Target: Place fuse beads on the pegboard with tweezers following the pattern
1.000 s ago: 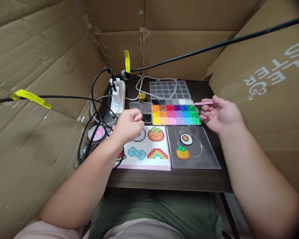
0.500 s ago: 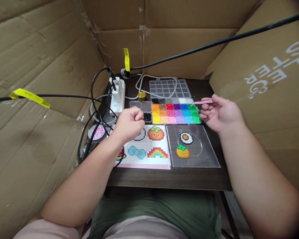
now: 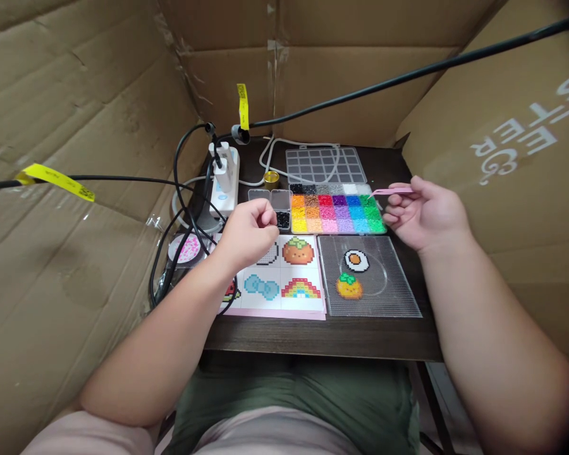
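My right hand (image 3: 436,215) pinches pink tweezers (image 3: 396,191), whose tips point left at the green cells of the bead box (image 3: 332,215). Its many compartments hold small beads sorted by colour. My left hand (image 3: 250,230) is curled closed above the pattern sheet (image 3: 260,309); whatever is inside its fingers is hidden. Just beyond its knuckles sits a small case of black beads (image 3: 283,220). On the clear pegboard (image 3: 398,297) lie a fried-egg bead figure (image 3: 356,261) and an orange persimmon-like one (image 3: 349,287) with a green top.
A white power strip (image 3: 226,189) with plugs and black cables (image 3: 175,253) stands left. Nearby is a round dish of pink and white beads (image 3: 184,249). A gold tin (image 3: 271,181) and a clear gridded lid (image 3: 326,165) lie behind. Cardboard walls (image 3: 332,82) surround the table.
The whole view has shifted slightly. Both hands keep nearly the same pose, and the tweezers stay over the right end of the bead box.
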{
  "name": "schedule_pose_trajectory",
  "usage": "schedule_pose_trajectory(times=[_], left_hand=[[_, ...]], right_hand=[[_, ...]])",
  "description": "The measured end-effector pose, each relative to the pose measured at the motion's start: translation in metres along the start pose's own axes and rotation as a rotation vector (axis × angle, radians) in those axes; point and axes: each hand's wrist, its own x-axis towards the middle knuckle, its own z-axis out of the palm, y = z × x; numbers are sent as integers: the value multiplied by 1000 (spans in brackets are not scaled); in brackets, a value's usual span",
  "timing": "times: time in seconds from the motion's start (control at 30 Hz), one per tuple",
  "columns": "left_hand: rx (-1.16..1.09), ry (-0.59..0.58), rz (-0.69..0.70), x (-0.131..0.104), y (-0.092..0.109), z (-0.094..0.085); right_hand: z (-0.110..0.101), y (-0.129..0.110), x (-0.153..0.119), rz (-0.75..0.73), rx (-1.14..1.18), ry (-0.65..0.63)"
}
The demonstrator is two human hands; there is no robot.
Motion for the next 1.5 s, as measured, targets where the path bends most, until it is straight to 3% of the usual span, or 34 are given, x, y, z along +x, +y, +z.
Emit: schedule_pose_trajectory(times=[0.67, 0.9, 1.27, 1.5], left_hand=[[-18, -5, 4, 0, -1, 0], [-6, -11, 10, 0, -1, -1], [-2, -13, 1, -1, -1, 0], [-12, -13, 4, 0, -2, 0]], right_hand=[[-4, 1, 1, -38, -36, -47], [-1, 2, 1, -36, -48, 6], [4, 7, 1, -170, -146, 104], [4, 8, 0, -193, -150, 93]])
